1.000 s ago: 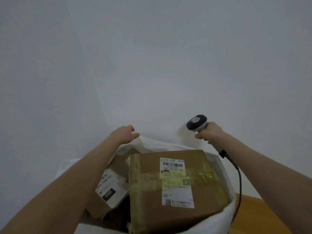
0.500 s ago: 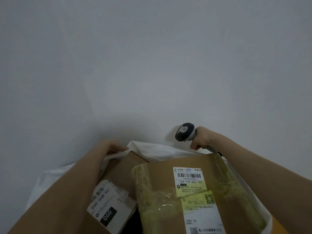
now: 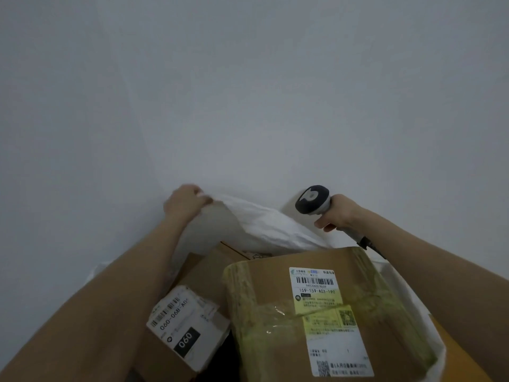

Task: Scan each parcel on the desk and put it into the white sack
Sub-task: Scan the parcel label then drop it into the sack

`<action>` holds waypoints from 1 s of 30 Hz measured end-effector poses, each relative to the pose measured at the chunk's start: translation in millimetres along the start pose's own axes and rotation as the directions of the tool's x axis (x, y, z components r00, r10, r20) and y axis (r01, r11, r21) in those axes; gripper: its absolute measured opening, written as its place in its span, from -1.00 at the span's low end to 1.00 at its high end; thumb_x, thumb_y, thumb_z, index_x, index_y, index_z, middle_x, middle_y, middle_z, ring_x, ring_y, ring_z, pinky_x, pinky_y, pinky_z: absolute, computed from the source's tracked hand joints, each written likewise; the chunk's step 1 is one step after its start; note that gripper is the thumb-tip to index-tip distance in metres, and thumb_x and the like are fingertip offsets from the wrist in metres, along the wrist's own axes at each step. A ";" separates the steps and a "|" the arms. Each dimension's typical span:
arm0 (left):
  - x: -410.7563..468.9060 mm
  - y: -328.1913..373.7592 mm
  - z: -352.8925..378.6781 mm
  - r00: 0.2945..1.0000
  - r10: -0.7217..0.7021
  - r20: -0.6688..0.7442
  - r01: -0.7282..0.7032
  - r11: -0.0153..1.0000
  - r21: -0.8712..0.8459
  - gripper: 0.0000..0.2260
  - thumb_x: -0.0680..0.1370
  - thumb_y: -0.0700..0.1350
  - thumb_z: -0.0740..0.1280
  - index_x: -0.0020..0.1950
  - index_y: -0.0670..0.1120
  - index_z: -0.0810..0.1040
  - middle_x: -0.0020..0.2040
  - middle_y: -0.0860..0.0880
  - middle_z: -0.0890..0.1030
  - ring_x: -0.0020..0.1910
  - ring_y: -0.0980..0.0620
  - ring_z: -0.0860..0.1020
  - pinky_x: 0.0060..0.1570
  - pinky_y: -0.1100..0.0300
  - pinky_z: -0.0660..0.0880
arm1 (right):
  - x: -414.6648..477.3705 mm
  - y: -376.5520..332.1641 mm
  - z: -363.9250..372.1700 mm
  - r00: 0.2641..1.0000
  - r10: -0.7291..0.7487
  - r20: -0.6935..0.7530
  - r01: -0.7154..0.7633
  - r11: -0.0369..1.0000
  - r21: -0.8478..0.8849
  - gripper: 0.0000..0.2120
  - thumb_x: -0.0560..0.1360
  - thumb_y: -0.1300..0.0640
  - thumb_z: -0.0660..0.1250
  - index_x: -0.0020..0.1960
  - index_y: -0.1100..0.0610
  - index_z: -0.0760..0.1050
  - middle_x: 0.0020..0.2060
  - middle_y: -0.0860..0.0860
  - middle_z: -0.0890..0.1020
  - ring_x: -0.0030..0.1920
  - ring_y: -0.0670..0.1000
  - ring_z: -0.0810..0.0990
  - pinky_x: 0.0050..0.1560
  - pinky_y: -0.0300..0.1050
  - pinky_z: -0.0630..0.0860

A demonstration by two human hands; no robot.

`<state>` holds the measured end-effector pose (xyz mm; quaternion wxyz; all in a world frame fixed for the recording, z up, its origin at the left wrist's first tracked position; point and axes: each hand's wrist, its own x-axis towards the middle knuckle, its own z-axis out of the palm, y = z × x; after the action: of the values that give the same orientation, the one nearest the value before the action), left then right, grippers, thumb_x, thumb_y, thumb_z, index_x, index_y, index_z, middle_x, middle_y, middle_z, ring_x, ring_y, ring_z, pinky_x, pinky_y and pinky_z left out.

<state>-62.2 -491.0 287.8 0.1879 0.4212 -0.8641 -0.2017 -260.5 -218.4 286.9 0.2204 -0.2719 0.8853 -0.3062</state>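
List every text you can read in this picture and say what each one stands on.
"159-159-A03-190": shipping label on the large taped box.
"060-06B-A0", cut off: white label on the smaller box.
"060": black patch on that white label.
Other print on both labels: too small or blurred.

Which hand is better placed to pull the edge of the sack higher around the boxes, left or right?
Left. The left hand grips the far edge of the white sack, held above the taped box. The right hand is busy: its fingers are curled round the scanner.
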 end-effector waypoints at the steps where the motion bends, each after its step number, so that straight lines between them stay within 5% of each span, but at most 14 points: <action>1: 3.0 9.0 -12.0 0.995 0.020 -0.100 -0.023 0.999 -0.029 -0.91 0.44 -0.01 0.41 -0.08 0.02 0.61 -0.06 -0.03 0.60 0.04 -0.10 0.56 0.00 0.10 0.45 | -2.9 -1.2 -4.7 1.000 -0.006 -0.008 0.006 1.000 0.023 -0.83 0.39 0.30 0.47 -0.10 0.19 0.49 -0.31 0.07 0.61 -0.33 -0.01 0.61 -0.35 -0.22 0.48; 3: 12.1 18.6 -27.8 0.990 0.050 -0.131 -0.056 0.998 -0.040 -0.89 0.45 -0.16 0.36 -0.08 0.04 0.58 -0.03 -0.01 0.56 0.08 -0.10 0.54 0.05 0.09 0.44 | -9.4 -3.5 -15.0 1.000 -0.012 -0.019 0.014 0.998 0.065 -0.84 0.40 0.27 0.47 -0.09 0.19 0.51 -0.31 0.06 0.63 -0.31 0.00 0.62 -0.35 -0.23 0.46; 6: 18.3 35.2 -35.1 0.983 0.099 0.153 -0.107 0.993 0.042 -0.75 0.44 -0.20 0.36 0.10 -0.05 0.51 0.19 -0.13 0.50 0.14 -0.11 0.48 0.08 0.09 0.43 | -19.3 -4.3 -31.2 0.998 -0.018 -0.055 0.025 0.991 0.131 -0.84 0.40 0.26 0.48 -0.08 0.23 0.53 -0.31 0.08 0.63 -0.34 0.00 0.60 -0.38 -0.23 0.43; 9: 5.4 81.8 -19.9 0.884 0.210 0.419 -0.263 0.962 0.072 -0.45 0.45 -0.13 0.41 0.42 -0.03 0.34 0.37 -0.12 0.38 0.28 -0.09 0.42 0.24 0.06 0.39 | -32.0 -1.4 -44.6 0.997 -0.018 -0.076 0.033 0.978 0.204 -0.82 0.41 0.26 0.47 -0.04 0.26 0.53 -0.27 0.13 0.61 -0.36 0.02 0.58 -0.43 -0.25 0.43; 13: -27.2 149.3 35.2 0.766 0.313 0.561 -0.449 0.886 0.119 -0.45 0.57 0.14 0.27 0.47 -0.09 0.30 0.42 -0.10 0.38 0.37 -0.08 0.37 0.34 0.05 0.28 | -52.0 16.6 -61.4 0.995 0.037 -0.098 -0.009 0.960 0.279 -0.80 0.43 0.23 0.45 0.00 0.24 0.51 -0.21 0.12 0.60 -0.40 -0.03 0.57 -0.56 -0.34 0.38; 18: -48.8 178.6 112.0 0.652 0.152 0.743 -0.532 0.790 0.305 -0.36 0.61 0.27 -0.05 0.52 -0.16 0.21 0.52 -0.12 0.23 0.48 -0.10 0.23 0.45 -0.04 0.13 | -84.2 74.4 -72.0 0.986 0.157 -0.050 -0.136 0.947 0.290 -0.83 0.45 0.21 0.45 0.00 0.21 0.53 -0.21 0.08 0.59 -0.30 -0.02 0.56 -0.38 -0.24 0.47; 22: -51.6 181.9 145.4 0.578 -0.052 0.814 -0.486 0.780 0.395 -0.24 0.55 0.37 -0.06 0.52 -0.18 0.19 0.54 -0.11 0.18 0.50 -0.12 0.19 0.45 -0.06 0.12 | -89.9 114.3 -58.8 0.970 0.244 0.010 -0.230 0.898 0.375 -0.77 0.46 0.22 0.44 0.09 0.24 0.53 -0.16 0.12 0.60 -0.27 0.02 0.58 -0.35 -0.16 0.53; 24: -56.2 188.2 145.0 0.527 0.012 0.850 -0.528 0.788 0.316 -0.33 0.55 0.31 0.14 0.40 -0.21 0.39 0.42 -0.14 0.40 0.30 -0.09 0.43 0.25 0.05 0.34 | -93.6 128.2 -54.8 0.962 0.269 0.041 -0.259 0.860 0.441 -0.76 0.47 0.19 0.45 0.09 0.24 0.53 -0.15 0.16 0.63 -0.28 0.07 0.61 -0.33 -0.13 0.57; 26: -53.4 198.7 137.5 0.518 0.259 0.815 -0.576 0.810 0.108 -0.56 0.53 0.13 0.34 0.19 -0.21 0.57 0.17 -0.13 0.60 -0.01 -0.01 0.52 -0.10 0.22 0.43 | -96.8 136.0 -53.1 0.965 0.259 0.042 -0.242 0.816 0.526 -0.75 0.47 0.17 0.46 0.09 0.23 0.54 -0.15 0.17 0.64 -0.24 0.11 0.63 -0.21 -0.05 0.61; 30: -46.6 222.2 100.0 0.648 0.613 0.453 -0.502 0.790 -0.351 -0.92 0.50 -0.24 0.39 -0.04 -0.17 0.64 -0.15 -0.04 0.61 -0.11 0.08 0.53 -0.21 0.38 0.40 | -103.5 135.4 -56.7 0.970 0.242 -0.018 -0.174 0.748 0.641 -0.69 0.46 0.12 0.47 0.13 0.23 0.53 -0.04 0.21 0.62 -0.18 0.12 0.61 -0.24 -0.10 0.63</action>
<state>-229.7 -309.3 308.4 0.0271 0.0377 -0.9437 -0.3275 -260.8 -40.7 261.0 0.2873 -0.0656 0.7645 -0.5733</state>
